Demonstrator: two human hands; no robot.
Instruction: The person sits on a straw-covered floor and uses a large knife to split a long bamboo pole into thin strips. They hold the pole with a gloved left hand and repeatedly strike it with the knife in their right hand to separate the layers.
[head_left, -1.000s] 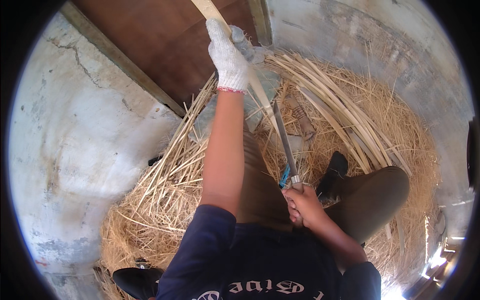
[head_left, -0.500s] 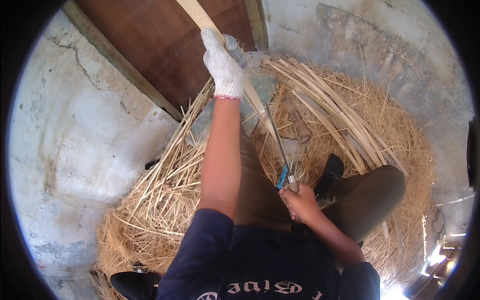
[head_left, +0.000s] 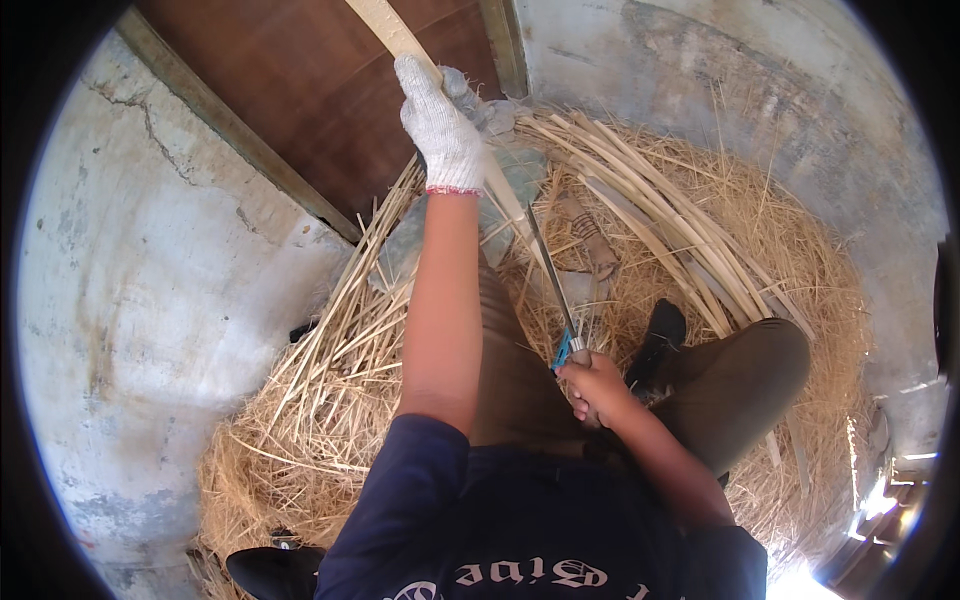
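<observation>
My left hand (head_left: 445,138), in a white knitted glove, reaches far forward, closed round a long, pale, flat strip of bamboo (head_left: 388,28). The strip slants from the top edge down toward my lap, passing under the glove. My bare right hand (head_left: 600,390) is wrapped round the handle of a long, narrow knife (head_left: 553,272). Its dark blade points forward and lies along the strip's near end; whether the edge is cutting in cannot be made out. A small blue thing (head_left: 563,350) shows beside the handle, partly hidden.
Bamboo shavings (head_left: 320,440) lie heaped around my legs. Split strips (head_left: 670,215) lie at the right, thinner ones (head_left: 345,300) at the left. A short wrapped piece (head_left: 594,240) rests ahead. Worn walls (head_left: 160,300) and a brown panel (head_left: 320,90) stand close by.
My right hand and the knife have shifted slightly forward along the strip. The left hand keeps its grip on the strip. The whole view has moved a little.
</observation>
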